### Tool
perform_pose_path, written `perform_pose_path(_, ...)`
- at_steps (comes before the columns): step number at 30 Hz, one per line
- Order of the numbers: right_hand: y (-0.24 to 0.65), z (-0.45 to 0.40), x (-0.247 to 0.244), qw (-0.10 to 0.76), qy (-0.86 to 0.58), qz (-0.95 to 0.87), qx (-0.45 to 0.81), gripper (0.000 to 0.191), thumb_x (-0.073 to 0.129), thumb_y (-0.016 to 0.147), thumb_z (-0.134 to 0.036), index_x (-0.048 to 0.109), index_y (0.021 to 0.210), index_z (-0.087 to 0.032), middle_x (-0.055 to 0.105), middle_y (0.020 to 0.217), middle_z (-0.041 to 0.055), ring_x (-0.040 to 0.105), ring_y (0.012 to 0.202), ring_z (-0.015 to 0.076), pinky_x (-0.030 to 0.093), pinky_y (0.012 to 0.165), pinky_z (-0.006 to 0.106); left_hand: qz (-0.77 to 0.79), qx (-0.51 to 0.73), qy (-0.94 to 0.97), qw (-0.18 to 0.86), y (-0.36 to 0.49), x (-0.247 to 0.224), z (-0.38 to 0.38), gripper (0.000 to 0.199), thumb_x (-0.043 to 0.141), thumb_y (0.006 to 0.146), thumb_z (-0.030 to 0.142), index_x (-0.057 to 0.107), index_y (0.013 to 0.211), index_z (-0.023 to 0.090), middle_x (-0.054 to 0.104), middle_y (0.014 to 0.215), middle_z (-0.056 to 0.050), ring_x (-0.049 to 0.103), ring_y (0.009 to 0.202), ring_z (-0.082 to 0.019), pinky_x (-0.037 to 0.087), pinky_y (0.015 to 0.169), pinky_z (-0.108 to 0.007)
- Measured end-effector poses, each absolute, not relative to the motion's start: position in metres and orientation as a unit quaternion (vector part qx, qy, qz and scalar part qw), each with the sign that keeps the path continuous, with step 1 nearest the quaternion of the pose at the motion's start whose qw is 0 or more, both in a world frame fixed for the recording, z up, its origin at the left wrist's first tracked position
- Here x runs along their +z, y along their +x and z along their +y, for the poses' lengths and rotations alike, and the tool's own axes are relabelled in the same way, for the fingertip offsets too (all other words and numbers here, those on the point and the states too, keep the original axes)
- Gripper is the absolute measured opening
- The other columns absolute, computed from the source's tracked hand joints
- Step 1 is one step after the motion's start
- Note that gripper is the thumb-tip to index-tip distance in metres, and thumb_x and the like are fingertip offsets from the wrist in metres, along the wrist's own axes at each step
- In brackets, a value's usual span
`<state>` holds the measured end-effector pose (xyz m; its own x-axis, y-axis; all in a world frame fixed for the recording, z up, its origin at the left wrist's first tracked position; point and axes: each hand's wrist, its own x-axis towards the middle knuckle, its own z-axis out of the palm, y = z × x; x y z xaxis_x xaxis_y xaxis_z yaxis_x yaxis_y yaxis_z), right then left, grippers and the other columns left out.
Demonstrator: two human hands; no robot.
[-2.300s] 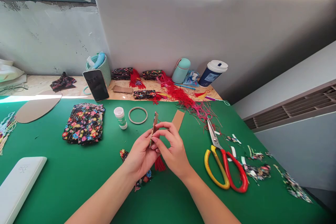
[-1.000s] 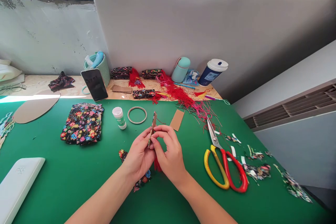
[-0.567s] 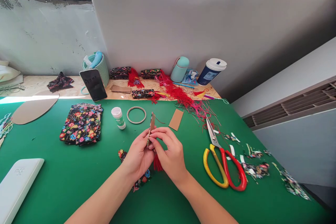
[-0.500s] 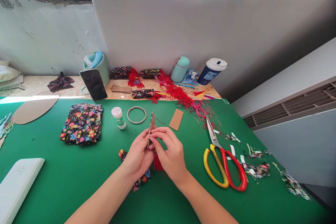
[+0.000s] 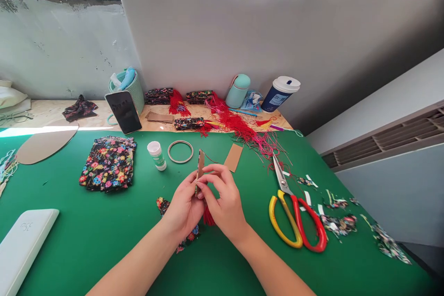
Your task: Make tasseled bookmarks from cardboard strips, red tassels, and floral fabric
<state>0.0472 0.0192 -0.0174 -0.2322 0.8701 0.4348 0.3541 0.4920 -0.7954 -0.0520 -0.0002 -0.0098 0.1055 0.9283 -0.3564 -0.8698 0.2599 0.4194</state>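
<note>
Between my two hands stands a narrow cardboard strip (image 5: 200, 163), seen nearly edge-on, with patterned fabric along its left edge. My left hand (image 5: 185, 201) is closed around its lower part. The fingertips of my right hand (image 5: 222, 199) pinch the strip's edge low down, beside my left thumb. A thin dark cord runs from the strip's top to the right. Below my hands hangs a red tassel (image 5: 208, 216), its upper end hidden by my fingers. Under my left hand and wrist lies black floral fabric (image 5: 189, 237), partly covered.
Scissors with yellow and red handles (image 5: 298, 222) lie to the right, near fabric scraps (image 5: 338, 224). A cardboard piece (image 5: 233, 157), a ring (image 5: 180, 152), a glue stick (image 5: 157, 156) and folded floral fabric (image 5: 108, 164) lie beyond my hands. A phone (image 5: 124, 112) leans against a basket (image 5: 135, 90).
The cardboard strip has turned slightly, so more of its brown face shows, and its top has shifted a little left. My right hand has moved slightly left; my left hand stays put.
</note>
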Motion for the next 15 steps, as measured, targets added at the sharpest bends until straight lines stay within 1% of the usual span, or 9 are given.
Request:
perform_pose_path(2,0.0464,0.0187,-0.0211,0.442,-0.431,-0.738,0.272,0.014,0.047,0.087,-0.019,0.058,0.079,-0.021,0.055,0.108,0.0094,0.061,0.066,0.0132,0.054,0.056,0.030,0.287,0.602,0.055,0.743,-0.0515,-0.0096,-0.0006,0.016,0.062,0.071,0.006,0.064,0.087,0.011,0.048,0.073,0.000,0.037,0.060,-0.005,0.039,0.057,-0.014)
perform_pose_path(3,0.0461,0.0185,-0.0223,0.434,-0.434,-0.742,0.267,0.014,0.046,0.088,-0.019,0.057,0.079,-0.021,0.053,0.110,0.0101,0.060,0.066,0.0134,0.053,0.055,0.030,0.286,0.601,0.055,0.744,-0.0515,-0.0096,-0.0007,0.017,0.062,0.071,0.005,0.064,0.088,0.010,0.048,0.074,0.000,0.037,0.060,-0.005,0.039,0.058,-0.014)
perform_pose_path(4,0.0459,0.0183,-0.0227,0.426,-0.437,-0.746,0.267,0.015,0.044,0.088,-0.019,0.055,0.078,-0.021,0.052,0.110,0.0106,0.061,0.068,0.0144,0.053,0.055,0.031,0.283,0.600,0.053,0.747,-0.0515,-0.0096,-0.0007,0.018,0.062,0.071,0.005,0.065,0.088,0.010,0.048,0.075,0.000,0.038,0.060,-0.005,0.040,0.058,-0.014)
perform_pose_path(7,0.0464,0.0175,-0.0196,0.409,-0.446,-0.742,0.289,0.015,0.042,0.089,-0.019,0.052,0.079,-0.021,0.051,0.110,0.0111,0.062,0.081,0.0182,0.055,0.062,0.033,0.266,0.596,0.042,0.756,-0.0516,-0.0095,-0.0009,0.018,0.061,0.073,0.005,0.064,0.090,0.010,0.047,0.074,0.000,0.036,0.059,-0.005,0.040,0.057,-0.013)
perform_pose_path(8,0.0469,0.0173,-0.0178,0.409,-0.447,-0.735,0.305,0.015,0.041,0.090,-0.019,0.051,0.080,-0.021,0.050,0.110,0.0108,0.062,0.081,0.0176,0.055,0.063,0.033,0.258,0.594,0.038,0.761,-0.0516,-0.0095,-0.0008,0.017,0.061,0.074,0.005,0.064,0.090,0.010,0.046,0.074,0.001,0.035,0.058,-0.004,0.040,0.057,-0.013)
perform_pose_path(11,0.0491,0.0174,-0.0136,0.428,-0.439,-0.704,0.357,0.014,0.040,0.091,-0.019,0.051,0.082,-0.021,0.048,0.110,0.0097,0.060,0.075,0.0143,0.057,0.058,0.029,0.235,0.586,0.023,0.775,-0.0519,-0.0100,-0.0004,0.015,0.059,0.076,0.005,0.064,0.089,0.010,0.044,0.073,0.001,0.033,0.056,-0.004,0.039,0.056,-0.014)
perform_pose_path(12,0.0499,0.0177,-0.0131,0.435,-0.433,-0.700,0.366,0.013,0.041,0.091,-0.019,0.052,0.082,-0.021,0.048,0.109,0.0094,0.060,0.078,0.0146,0.057,0.058,0.028,0.230,0.584,0.019,0.778,-0.0522,-0.0105,-0.0001,0.016,0.059,0.076,0.004,0.064,0.089,0.011,0.044,0.073,0.001,0.032,0.056,-0.004,0.039,0.056,-0.014)
perform_pose_path(15,0.0514,0.0187,-0.0130,0.449,-0.421,-0.709,0.345,0.012,0.048,0.088,-0.018,0.056,0.081,-0.022,0.050,0.106,0.0078,0.060,0.091,0.0182,0.057,0.069,0.031,0.221,0.582,0.010,0.782,-0.0537,-0.0124,0.0007,0.018,0.059,0.075,0.002,0.064,0.089,0.012,0.042,0.071,0.002,0.031,0.055,-0.004,0.039,0.056,-0.014)
